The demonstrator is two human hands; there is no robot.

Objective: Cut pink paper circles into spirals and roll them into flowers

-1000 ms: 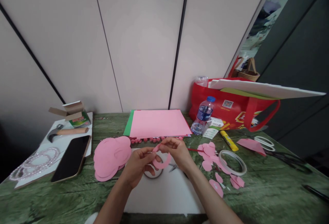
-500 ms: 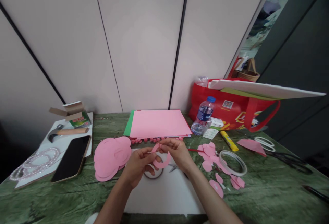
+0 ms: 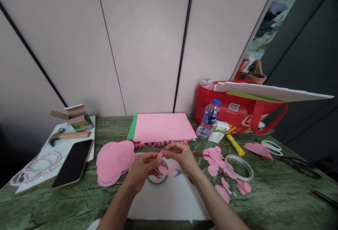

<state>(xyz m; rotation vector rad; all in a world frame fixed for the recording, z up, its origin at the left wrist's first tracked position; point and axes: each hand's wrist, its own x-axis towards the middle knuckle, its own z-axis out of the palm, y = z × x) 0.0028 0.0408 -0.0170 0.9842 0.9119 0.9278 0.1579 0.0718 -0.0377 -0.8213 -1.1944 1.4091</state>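
Between my two hands is a curled pink paper strip (image 3: 168, 171), bent into a loop. My left hand (image 3: 144, 168) pinches its left side with thumb and fingers. My right hand (image 3: 182, 156) grips the strip's upper end between thumb and forefinger. Below them lies a white sheet (image 3: 163, 201), with a roll of tape (image 3: 155, 180) on it, partly covered by my left hand. Metal scissor-like tips (image 3: 178, 172) show beside my right hand; the rest is hidden. A row of small pink balls (image 3: 148, 144) runs behind my hands.
Pink paper shapes (image 3: 113, 163) are piled on the left, near a phone (image 3: 74, 163) and a hammer (image 3: 71, 135). Pink sheets (image 3: 163, 126) lie at the back. Rightward are a bottle (image 3: 210, 119), a glue stick (image 3: 235, 144), another tape roll (image 3: 250, 173), pink cut-outs (image 3: 215, 154) and a red bag (image 3: 224, 103).
The pink strip's loop has shifted slightly right and turned a little between my fingers. Both hands stay in nearly the same place, still holding it.
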